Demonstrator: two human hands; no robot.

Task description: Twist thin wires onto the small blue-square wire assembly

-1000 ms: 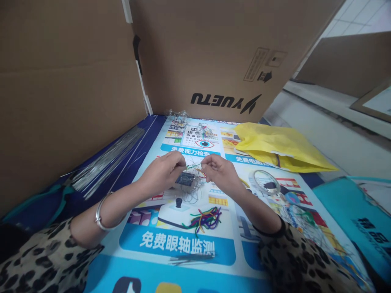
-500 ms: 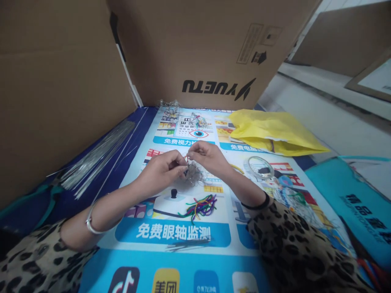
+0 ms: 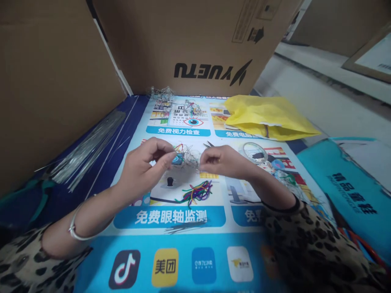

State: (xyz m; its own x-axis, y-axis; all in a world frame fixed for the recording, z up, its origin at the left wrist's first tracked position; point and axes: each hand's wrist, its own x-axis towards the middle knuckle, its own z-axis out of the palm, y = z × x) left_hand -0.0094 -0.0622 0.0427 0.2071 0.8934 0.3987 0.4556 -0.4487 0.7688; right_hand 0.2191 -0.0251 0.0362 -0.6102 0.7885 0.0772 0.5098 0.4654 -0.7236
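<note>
My left hand (image 3: pixel 149 162) is closed, thumb against curled fingers, at the left side of a loose tangle of thin wire (image 3: pixel 190 154). A few red and green bits show in the tangle. On its right side, my right hand (image 3: pixel 217 161) has its fingertips pinched together; anything between them is too fine to make out. Just below lies a small pile of coloured strands (image 3: pixel 198 193), purple, green, red and yellow. Nearer me is a thin bunch of dark straight wires (image 3: pixel 187 226). Dark pointed tips (image 3: pixel 209 144) stick out behind my right hand.
Straight silvery wires (image 3: pixel 84 150) lie at left beside a cardboard wall (image 3: pixel 210 36). More wire tangles (image 3: pixel 163 94) sit at the back. A yellow bag (image 3: pixel 271 116), a clear tape roll (image 3: pixel 255 152) and a teal bag (image 3: pixel 351 183) are at right.
My hands have drawn apart, the left one leftward and the right one rightward, so more of the wire tangle shows between them. The whole view has shifted slightly.
</note>
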